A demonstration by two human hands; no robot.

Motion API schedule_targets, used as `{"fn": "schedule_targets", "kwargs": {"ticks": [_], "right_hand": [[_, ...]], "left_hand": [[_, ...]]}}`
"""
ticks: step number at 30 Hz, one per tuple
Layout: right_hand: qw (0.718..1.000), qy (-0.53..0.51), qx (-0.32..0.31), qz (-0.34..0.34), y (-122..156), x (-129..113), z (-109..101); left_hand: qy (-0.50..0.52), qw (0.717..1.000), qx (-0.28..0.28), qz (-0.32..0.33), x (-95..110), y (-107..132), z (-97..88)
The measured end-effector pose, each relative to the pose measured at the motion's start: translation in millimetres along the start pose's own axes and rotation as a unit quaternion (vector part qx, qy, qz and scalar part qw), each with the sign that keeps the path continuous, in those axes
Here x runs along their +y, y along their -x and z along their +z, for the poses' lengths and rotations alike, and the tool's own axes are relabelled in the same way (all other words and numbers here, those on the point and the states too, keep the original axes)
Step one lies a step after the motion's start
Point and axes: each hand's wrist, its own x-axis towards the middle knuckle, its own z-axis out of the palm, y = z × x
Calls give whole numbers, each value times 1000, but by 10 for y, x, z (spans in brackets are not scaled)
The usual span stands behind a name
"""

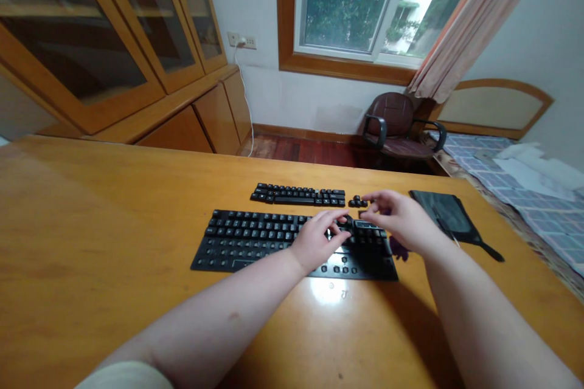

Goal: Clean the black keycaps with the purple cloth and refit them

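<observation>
A black keyboard (255,243) lies on the wooden desk (114,225). My left hand (319,240) rests on its right part, fingers curled down onto the keys. My right hand (399,219) hovers over the keyboard's right end, thumb and fingers pinched together near a small dark piece that I cannot make out. Behind the keyboard lies a row of loose black keycaps (298,194), and a small cluster of keycaps (358,201) sits just beyond my right fingertips.
A black pouch with a handle-like tail (449,216) lies right of the keyboard. Beyond the desk stand a brown office chair (396,127), a wooden cabinet with glass doors (114,42), a window and a bed (515,176).
</observation>
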Motion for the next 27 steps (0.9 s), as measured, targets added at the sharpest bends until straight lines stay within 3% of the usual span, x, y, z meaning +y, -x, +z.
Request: {"fn": "schedule_targets", "kwargs": {"ticks": [3, 6, 12, 16, 20, 23, 27], "right_hand": [[997, -57, -33, -29, 119, -131, 342], [993, -113, -13, -39, 87, -127, 486], [982, -182, 8, -43, 22, -48, 484], [961, -242, 102, -83, -26, 80, 497], [935, -288, 166, -125, -58, 166, 579], [926, -318, 158, -124, -50, 156, 660], [947, -236, 150, -160, -45, 178, 694]], "left_hand": [[10, 1000, 2, 19, -21, -8, 0], [10, 999, 16, 35, -19, -23, -9], [15, 997, 73, 6, -11, -34, -6], [4, 992, 121, 38, -18, -41, -10], [-7, 989, 149, 18, -23, -38, -6], [4, 988, 154, -19, -34, -27, 10], [34, 986, 156, -54, -61, -20, 29]]}}
